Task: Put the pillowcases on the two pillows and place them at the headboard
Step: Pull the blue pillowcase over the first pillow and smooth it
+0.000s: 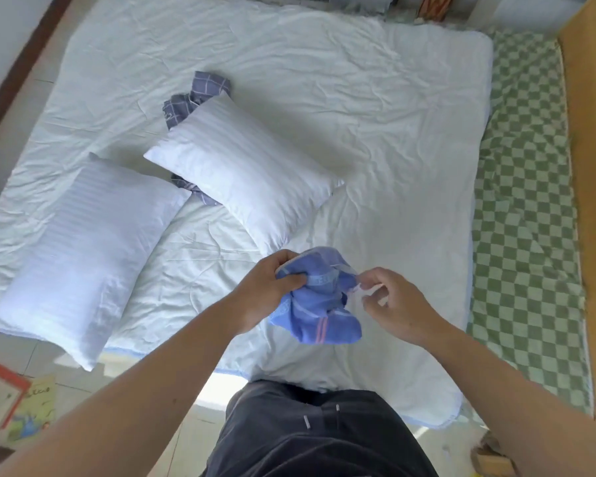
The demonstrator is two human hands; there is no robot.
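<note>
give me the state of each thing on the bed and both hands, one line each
left hand: grips bunched blue pillowcase
right hand: pinches its edge
near pillow: bare, overhangs bed edge
far pillow: bare, lying on checked pillowcase
white sheet: wrinkled

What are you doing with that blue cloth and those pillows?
A person is getting a blue pillowcase ready. The left hand grips the bunched cloth, and the right hand pinches its edge. Two bare white pillows lie on the bed. Another checked pillowcase lies partly under one pillow.
</note>
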